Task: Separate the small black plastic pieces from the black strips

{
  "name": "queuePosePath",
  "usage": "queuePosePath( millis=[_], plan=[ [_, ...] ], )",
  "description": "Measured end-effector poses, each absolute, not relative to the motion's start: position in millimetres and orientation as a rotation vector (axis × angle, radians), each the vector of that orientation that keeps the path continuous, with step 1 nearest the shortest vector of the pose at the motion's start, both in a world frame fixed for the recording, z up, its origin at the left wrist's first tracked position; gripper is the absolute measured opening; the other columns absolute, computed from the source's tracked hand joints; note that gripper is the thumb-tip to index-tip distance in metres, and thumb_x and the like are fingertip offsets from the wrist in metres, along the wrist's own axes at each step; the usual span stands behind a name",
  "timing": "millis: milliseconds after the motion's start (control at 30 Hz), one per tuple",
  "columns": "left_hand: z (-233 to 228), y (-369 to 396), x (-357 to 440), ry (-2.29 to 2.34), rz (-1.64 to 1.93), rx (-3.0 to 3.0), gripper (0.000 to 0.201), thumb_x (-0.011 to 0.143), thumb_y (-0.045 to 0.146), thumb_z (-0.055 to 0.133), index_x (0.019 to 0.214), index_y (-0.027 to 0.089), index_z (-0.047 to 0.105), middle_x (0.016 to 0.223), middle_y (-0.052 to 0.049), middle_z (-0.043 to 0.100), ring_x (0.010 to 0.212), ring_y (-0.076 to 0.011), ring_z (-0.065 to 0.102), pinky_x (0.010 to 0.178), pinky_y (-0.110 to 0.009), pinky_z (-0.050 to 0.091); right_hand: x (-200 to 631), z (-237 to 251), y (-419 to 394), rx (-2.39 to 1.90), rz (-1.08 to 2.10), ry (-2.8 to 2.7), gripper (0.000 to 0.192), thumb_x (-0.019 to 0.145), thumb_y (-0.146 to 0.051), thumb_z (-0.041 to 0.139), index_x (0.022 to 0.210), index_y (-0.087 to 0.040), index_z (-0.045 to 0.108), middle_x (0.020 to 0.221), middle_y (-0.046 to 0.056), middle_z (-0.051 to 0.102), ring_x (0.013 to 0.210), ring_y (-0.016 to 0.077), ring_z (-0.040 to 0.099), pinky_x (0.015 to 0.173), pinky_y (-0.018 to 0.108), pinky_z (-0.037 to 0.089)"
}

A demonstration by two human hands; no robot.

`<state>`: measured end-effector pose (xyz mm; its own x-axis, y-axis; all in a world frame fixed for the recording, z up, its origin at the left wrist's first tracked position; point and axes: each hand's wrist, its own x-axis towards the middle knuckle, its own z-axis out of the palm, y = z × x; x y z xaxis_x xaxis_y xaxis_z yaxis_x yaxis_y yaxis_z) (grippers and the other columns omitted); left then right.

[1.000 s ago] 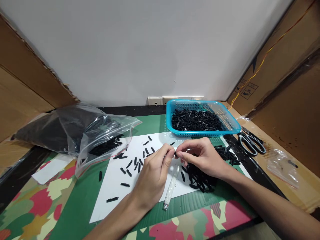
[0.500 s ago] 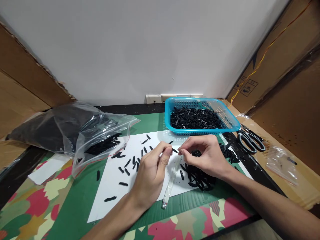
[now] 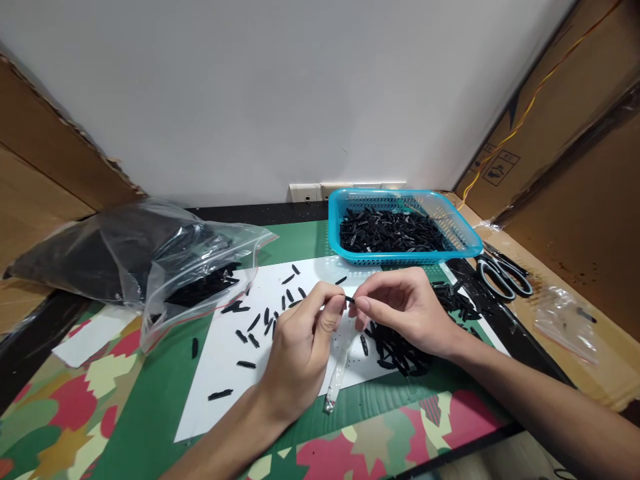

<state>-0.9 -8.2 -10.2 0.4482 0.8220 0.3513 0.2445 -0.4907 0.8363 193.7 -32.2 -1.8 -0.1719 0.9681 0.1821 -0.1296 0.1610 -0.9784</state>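
Observation:
Between my two hands is a small, thin black piece [image 3: 349, 299], its exact kind too small to make out. My left hand [image 3: 306, 343] pinches one end between thumb and forefinger. The thumb and fingertips of my right hand [image 3: 407, 308] close on the other end. Below them a white sheet of paper [image 3: 220, 367] carries several similar loose black pieces, spread out on the left. Partly under my right hand lies a heap of black pieces [image 3: 400, 353]. A narrow clear plastic strip [image 3: 337, 380] lies between my wrists.
A blue basket [image 3: 405, 257] filled with black pieces stands at the back. On the left lies a clear zip bag [image 3: 210, 233] of black pieces. To the right are scissors [image 3: 503, 277] and a small plastic bag [image 3: 563, 327]. Cardboard [image 3: 575, 167] walls the right side.
My right hand has moved slightly left, and its fingertips now close on the black piece's free end. My left hand keeps its pinch. The view has shifted slightly.

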Motion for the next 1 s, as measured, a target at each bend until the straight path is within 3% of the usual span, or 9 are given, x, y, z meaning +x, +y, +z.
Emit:
queuePosePath(
  millis=[300,800,1000],
  plan=[
    [-9.4,-8.7,-0.5,0.829,1.066,2.117,0.016,0.109,0.016,0.05,0.099,0.024,0.059,0.078,0.006,0.064,0.06,-0.0079,0.051,0.061,-0.021,0.039,196.6,1.1,-34.4,-0.924,1.271,-1.4,0.026,0.091,-0.042,0.081,0.085,-0.017,0.08,0.071,0.003,0.075,0.064,0.0163,0.072,0.064,0.028,0.061],
    [-9.2,-9.1,1.0,0.692,1.163,2.189,0.021,0.103,0.003,0.053,0.098,0.022,0.06,0.079,0.005,0.065,0.067,-0.0075,0.059,0.065,-0.017,0.044,195.2,-1.9,-33.7,-0.831,1.48,-1.227,0.026,0.081,-0.036,0.091,0.085,-0.013,0.08,0.072,0.006,0.077,0.064,0.0176,0.074,0.064,0.028,0.062],
    [-9.3,-9.1,2.0,0.683,1.178,2.18,0.021,0.103,0.003,0.053,0.098,0.022,0.06,0.08,0.005,0.063,0.07,-0.0063,0.06,0.066,-0.015,0.044,194.5,-0.4,-35.3,-0.797,1.419,-1.251,0.019,0.082,-0.029,0.091,0.084,-0.013,0.081,0.074,0.006,0.077,0.066,0.0157,0.073,0.067,0.025,0.062]
  ],
)
